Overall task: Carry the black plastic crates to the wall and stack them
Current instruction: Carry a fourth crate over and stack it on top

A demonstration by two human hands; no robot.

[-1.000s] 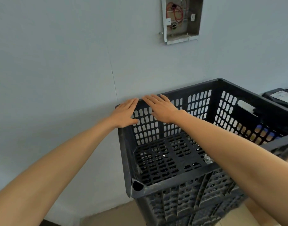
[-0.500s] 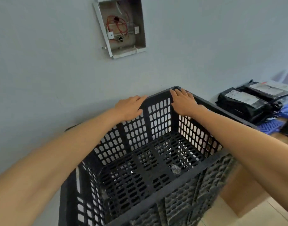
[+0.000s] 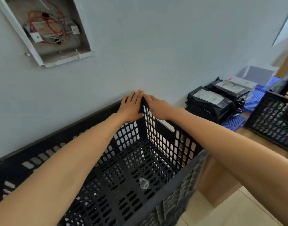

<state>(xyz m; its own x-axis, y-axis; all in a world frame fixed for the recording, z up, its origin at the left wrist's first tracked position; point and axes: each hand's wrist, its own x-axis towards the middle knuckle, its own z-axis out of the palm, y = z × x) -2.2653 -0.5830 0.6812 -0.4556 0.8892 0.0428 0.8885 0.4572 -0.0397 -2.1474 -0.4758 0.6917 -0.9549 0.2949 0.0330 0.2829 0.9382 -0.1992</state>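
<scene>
The black crate (image 3: 163,137) stands against the wall (image 3: 156,54), it seems on top of another crate. My left hand (image 3: 132,106) and right hand (image 3: 158,108) lie flat on its corner nearest the wall, fingers straight, grasping nothing. I judge it stiff, light and nearly empty; the handle slot (image 3: 166,123) gives the best hold.

Left hand (image 3: 132,106) and right hand (image 3: 158,107) flat on black crate (image 3: 164,162) corner, against wall (image 3: 156,46)

Bare left hand (image 3: 131,107), bare right hand (image 3: 158,108), forearms uncovered (to frame edge)
</scene>
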